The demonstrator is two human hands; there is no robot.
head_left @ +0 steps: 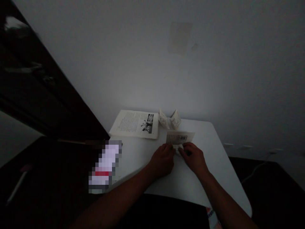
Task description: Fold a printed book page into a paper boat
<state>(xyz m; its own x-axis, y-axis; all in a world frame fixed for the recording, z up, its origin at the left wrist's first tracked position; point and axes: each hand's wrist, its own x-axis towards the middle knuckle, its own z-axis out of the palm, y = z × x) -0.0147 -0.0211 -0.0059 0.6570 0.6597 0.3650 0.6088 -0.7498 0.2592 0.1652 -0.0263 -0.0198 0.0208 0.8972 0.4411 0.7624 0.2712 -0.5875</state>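
Observation:
Both my hands work on a printed sheet of paper (pixel 175 137) over the middle of the white table (pixel 181 184). Its far part stands up flat, with text and a small dark picture on it, while the near part looks creased or folded. My left hand (pixel 164 159) has its fingers closed on the left side of the paper. On the right side, my right hand (pixel 193 156) pinches the folded part between thumb and fingers. The fingers partly hide the folds. Just beyond the sheet stands a folded paper shape (pixel 175 121) made of printed paper, with another folded piece (pixel 163 119) beside it.
A stack of printed pages or an open book (pixel 128 123) lies at the table's back left. A pixelated, phone-like object (pixel 107 162) is at the left edge. The wall (pixel 143 63) rises behind the table, and a dark door (pixel 35 82) with a handle stands left.

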